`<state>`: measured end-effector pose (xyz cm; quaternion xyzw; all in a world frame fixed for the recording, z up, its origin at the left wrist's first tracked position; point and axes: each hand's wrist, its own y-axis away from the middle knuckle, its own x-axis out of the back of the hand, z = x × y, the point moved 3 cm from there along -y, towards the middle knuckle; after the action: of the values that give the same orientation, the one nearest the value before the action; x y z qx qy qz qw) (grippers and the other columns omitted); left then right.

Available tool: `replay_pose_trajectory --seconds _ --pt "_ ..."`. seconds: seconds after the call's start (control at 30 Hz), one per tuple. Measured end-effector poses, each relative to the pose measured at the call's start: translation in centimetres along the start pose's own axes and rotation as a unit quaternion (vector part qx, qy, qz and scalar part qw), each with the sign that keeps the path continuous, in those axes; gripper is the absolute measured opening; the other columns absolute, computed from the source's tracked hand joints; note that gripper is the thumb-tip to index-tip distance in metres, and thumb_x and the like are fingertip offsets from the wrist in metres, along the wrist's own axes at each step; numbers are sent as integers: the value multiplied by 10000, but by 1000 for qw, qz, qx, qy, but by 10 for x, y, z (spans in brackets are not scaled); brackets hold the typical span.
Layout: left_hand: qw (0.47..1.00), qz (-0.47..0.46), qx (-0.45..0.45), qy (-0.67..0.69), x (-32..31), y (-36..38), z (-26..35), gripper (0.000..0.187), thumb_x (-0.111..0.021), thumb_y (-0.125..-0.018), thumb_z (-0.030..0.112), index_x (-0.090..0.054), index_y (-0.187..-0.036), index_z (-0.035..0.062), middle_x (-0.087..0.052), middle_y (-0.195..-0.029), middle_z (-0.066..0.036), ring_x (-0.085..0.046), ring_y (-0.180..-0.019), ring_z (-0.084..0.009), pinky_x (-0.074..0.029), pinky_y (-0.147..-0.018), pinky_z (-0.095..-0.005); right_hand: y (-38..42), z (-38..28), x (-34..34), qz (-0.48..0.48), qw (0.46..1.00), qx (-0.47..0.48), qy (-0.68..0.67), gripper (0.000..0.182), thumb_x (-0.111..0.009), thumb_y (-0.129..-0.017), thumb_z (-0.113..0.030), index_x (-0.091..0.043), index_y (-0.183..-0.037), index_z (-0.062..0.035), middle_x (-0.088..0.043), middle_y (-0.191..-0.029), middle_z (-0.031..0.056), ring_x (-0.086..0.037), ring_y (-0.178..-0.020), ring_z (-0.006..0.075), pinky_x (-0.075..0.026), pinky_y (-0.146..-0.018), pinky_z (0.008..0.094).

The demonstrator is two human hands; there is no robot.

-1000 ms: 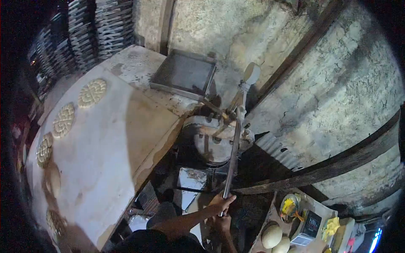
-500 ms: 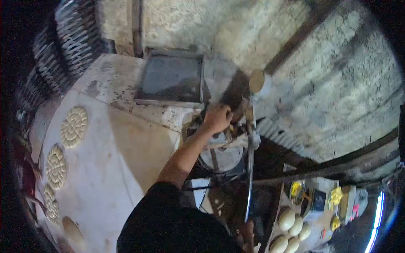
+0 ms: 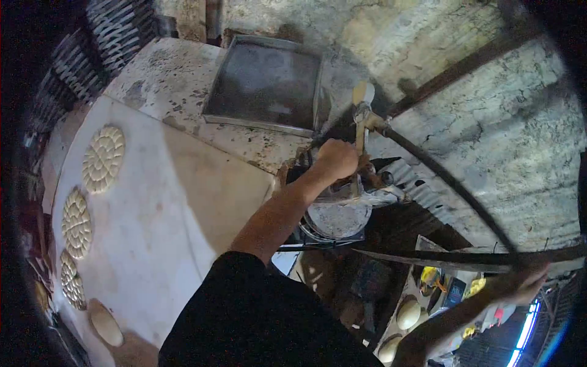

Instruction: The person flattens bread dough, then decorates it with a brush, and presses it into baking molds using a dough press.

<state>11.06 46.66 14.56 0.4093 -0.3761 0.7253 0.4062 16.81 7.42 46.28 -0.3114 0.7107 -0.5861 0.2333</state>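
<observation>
l hand (image 3: 338, 159) at machine (image 3: 340, 219), r hand (image 3: 527, 285) apart, blurred; grips unclear; pale tabletop (image 3: 137, 238) w/ dough (image 3: 104, 160), mottled wall (image 3: 495, 147).

Pale tabletop (image 3: 147, 238): three scored dough rounds (image 3: 103, 160), smooth dough piece (image 3: 106, 324). Speckled ledge (image 3: 168, 70): metal tray (image 3: 263, 82).

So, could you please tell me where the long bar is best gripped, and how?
Probably near its lower end, wrapped from the lower right: the bar is long and slender, slanting down toward the blurred right hand, while its upper end meets a crowded fitting close to the left hand.
</observation>
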Motion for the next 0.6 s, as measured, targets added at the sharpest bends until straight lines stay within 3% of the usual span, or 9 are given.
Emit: replay_pose_trajectory --seconds 0.1,0.2,0.33,0.37,0.47,0.5,0.53,0.57,0.6 --pt "1000 -11 14 19 22 9 13 667 -412 -1001 537 -724 -733 12 -685 -655 -163 -704 -615 -329 -560 -614 -463 -39 7 -106 12 985 171 -19 486 -566 -982 -427 -665 -1182 4 -686 -1122 196 -671 -882 278 -560 -750 384" --pt "996 -16 79 30 22 35 37 630 -426 -1006 515 -730 -757 23 -678 -632 -154 -700 -601 -313 -557 -603 -459 -57 -37 -183 -8 986 159 -54 492 -536 -992 -444 -660 -1155 3 -681 -1092 226 -672 -906 325 -546 -778 412" --pt "999 21 21 -12 47 67 60 571 -448 -1010 474 -732 -826 13 -660 -628 -125 -692 -589 -289 -556 -618 -473 -60 -71 -217 -23 988 127 -87 506 -496 -1004 -466 -652 -1119 1 -674 -1052 267 -673 -936 388 -527 -814 450" --pt "995 -54 77 44 50 68 64 550 -435 -1018 456 -726 -890 7 -706 -890 -204 -703 -898 -349 -536 -759 -506 -55 -71 -211 -32 987 119 -104 511 -486 -1007 -472 -650 -1110 0 -672 -1042 277 -673 -944 404 -522 -823 459" --pt "987 131 23 -91 34 113 67 397 -557 -975 280 -602 -1238 -15 -576 -1297 -230 -530 -1260 -358 -455 -988 -500 0 -42 -174 -110 962 56 -242 469 -487 -1020 -392 -584 -1153 47 -661 -972 279 -627 -911 486 -500 -806 473" --pt "984 168 16 -54 30 134 67 454 -577 -949 209 -493 -1354 21 -457 -1416 -220 -404 -1349 -374 -385 -1063 -497 34 -6 -178 -161 957 -14 -241 433 -473 -1034 -348 -596 -1150 50 -669 -1018 270 -635 -959 443 -489 -853 459" --pt "979 201 7 -15 22 160 68 592 -597 -923 139 -384 -1469 56 -338 -1534 -209 -277 -1438 -390 -316 -1137 -494 75 22 -173 -139 957 20 -254 439 -456 -1046 -338 -597 -1190 52 -675 -1064 260 -642 -1000 400 -478 -873 458" --pt "977 209 27 30 8 190 62 557 -585 -926 140 -392 -1436 30 -339 -1514 -222 -334 -1393 -410 -363 -1099 -477 144 84 -193 -280 911 -160 -258 459 -440 -1053 -337 -583 -1244 55 -659 -1151 263 -633 -1054 380 -471 -907 438" --pt "960 210 93 159 5 227 74 496 -567 -934 159 -433 -1392 26 -391 -1475 -240 -405 -1336 -433 -400 -1057 -478 228 142 -207 -319 902 -149 -251 450 -469 -1042 -345 -613 -1249 27 -666 -1137 259 -629 -1058 387 -466 -935 437"
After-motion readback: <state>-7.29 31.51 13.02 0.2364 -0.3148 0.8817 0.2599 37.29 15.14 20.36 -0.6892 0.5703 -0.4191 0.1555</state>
